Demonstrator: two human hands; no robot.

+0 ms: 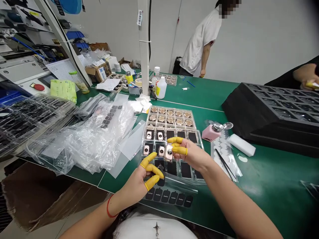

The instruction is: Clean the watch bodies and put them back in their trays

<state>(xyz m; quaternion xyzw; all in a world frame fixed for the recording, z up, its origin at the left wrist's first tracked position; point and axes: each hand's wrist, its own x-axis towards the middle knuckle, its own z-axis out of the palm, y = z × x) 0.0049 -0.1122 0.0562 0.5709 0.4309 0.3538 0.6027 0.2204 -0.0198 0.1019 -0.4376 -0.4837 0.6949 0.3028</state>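
**Rose-gold case up in a tidy edge pinch!**

Here's the right hand [190, 154], grip clenched on a rose-gold watch case [168, 152], held by its sides in yellow finger cots [178, 150], and that's clean work: the fingertips stay on the edges, leaving the face uncovered. The case sits just above a clear compartment tray [198, 136], right over the black-padded slots. The left hand [134, 187] is released, cotted fingers spread, empty as far as this view shows, and hovering over the tray's near end. Rows of gold-toned round parts [169, 116] fill the tray's far section, with more cases in the slots by the pinch. Close by on the green bench [211, 94], a pink dispenser bottle [209, 132] and fine tweezers [224, 163] stand ready to the right.
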